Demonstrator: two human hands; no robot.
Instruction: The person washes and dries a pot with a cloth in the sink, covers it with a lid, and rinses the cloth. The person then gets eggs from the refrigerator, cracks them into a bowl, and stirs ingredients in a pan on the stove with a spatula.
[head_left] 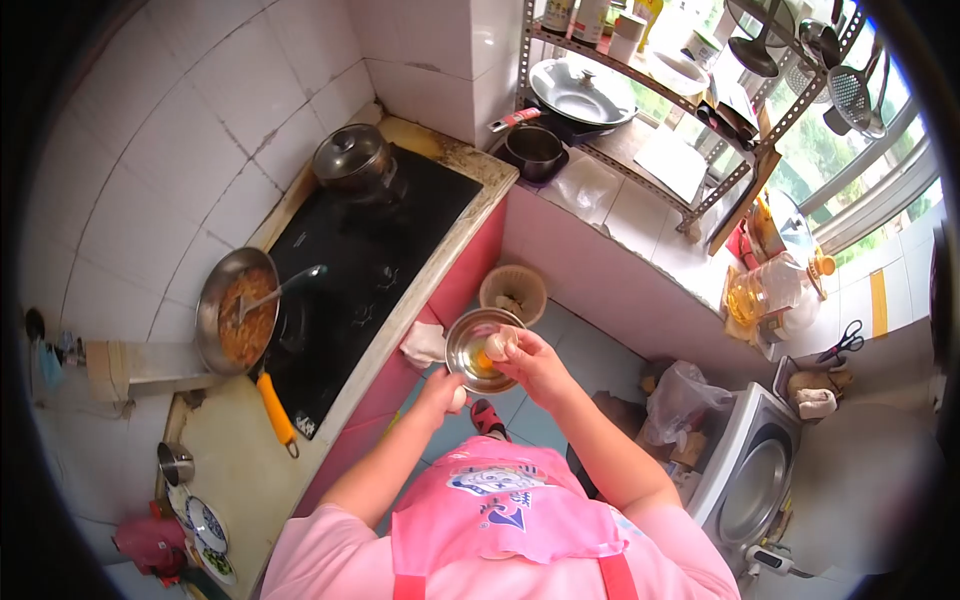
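A shiny metal bowl (456, 352) is held up in front of the apron, with yellow egg yolk (487, 361) and clear egg white inside. My left hand (436, 391) is closed at the bowl's near left rim. A pale rounded thing, apparently an egg (458, 399), also shows in its fingers. Over the bowl's right side, my right hand (537, 372) pinches an eggshell (499, 345). Whether the shell is in one piece or split is too small to tell.
A pan (207, 318) of reddish food, with a spatula (285, 284) in it, is on the black stove (345, 300) at left. A lidded pot (352, 160) stands farther back. A plastic bin (535, 283) sits behind the bowl. Right are a washing machine (722, 470) and an oil bottle (765, 292).
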